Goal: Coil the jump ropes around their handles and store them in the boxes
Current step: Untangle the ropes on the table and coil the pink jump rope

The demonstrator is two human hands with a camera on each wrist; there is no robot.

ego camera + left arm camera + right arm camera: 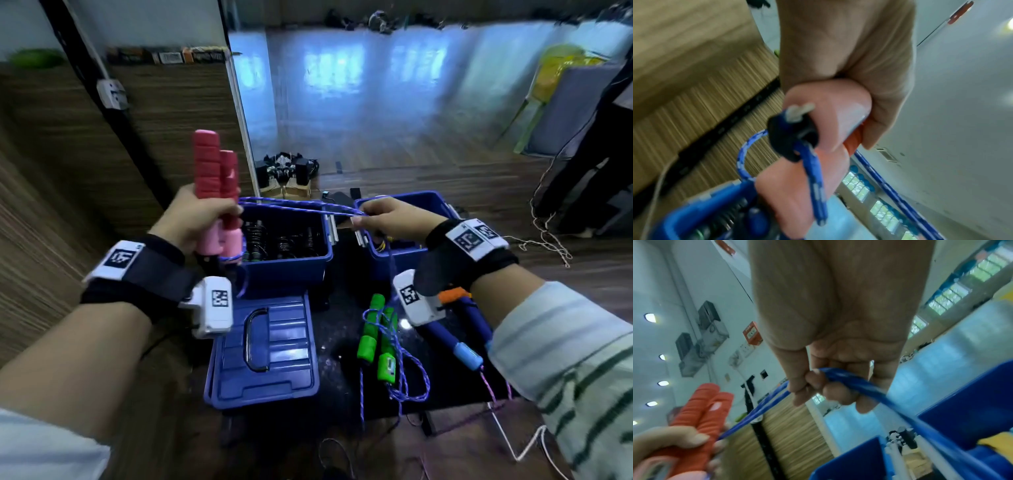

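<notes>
My left hand (191,219) grips two red handles with pink ends (214,171) upright and side by side, above the left blue box (291,267). The pink ends (830,116) also show in the left wrist view. A blue speckled rope (301,205) runs doubled and taut from the handles to my right hand (383,216), which pinches the rope (840,374) over the right blue box (404,257). The left box holds several coiled dark ropes.
A blue lid (267,349) with a black handle lies in front of the left box. A green-handled rope (380,339) and a blue-handled rope (455,339) lie loose on the dark table. A wood-panelled wall (68,154) stands at left.
</notes>
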